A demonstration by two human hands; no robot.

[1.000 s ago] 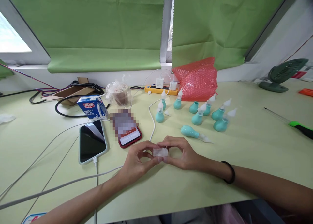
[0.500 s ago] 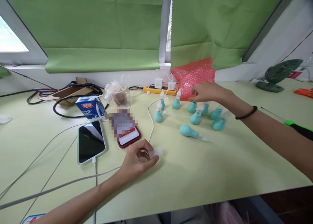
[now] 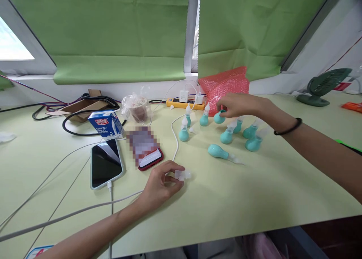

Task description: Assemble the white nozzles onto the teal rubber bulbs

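My left hand (image 3: 160, 185) rests on the pale green table (image 3: 240, 206) and pinches a small clear plastic tip (image 3: 182, 174) between thumb and fingers. My right hand (image 3: 237, 105) reaches far over the table and closes its fingers on a teal rubber bulb (image 3: 219, 117) that has no tip. Around it stand several teal bulbs with clear tips (image 3: 250, 136). One more tipped bulb (image 3: 219, 152) lies on its side nearer to me.
Two phones (image 3: 106, 162) lie at the left on charging cables, beside a blue milk carton (image 3: 106, 124). A power strip (image 3: 185, 102), pink bubble wrap (image 3: 224, 86), a bagged cup (image 3: 137, 108) and a cardboard box line the back. A green fan (image 3: 325, 87) stands far right.
My right hand left the clear tip, reached out to the group of bulbs and took hold of the tipless teal bulb. My left hand kept the clear tip near the table.
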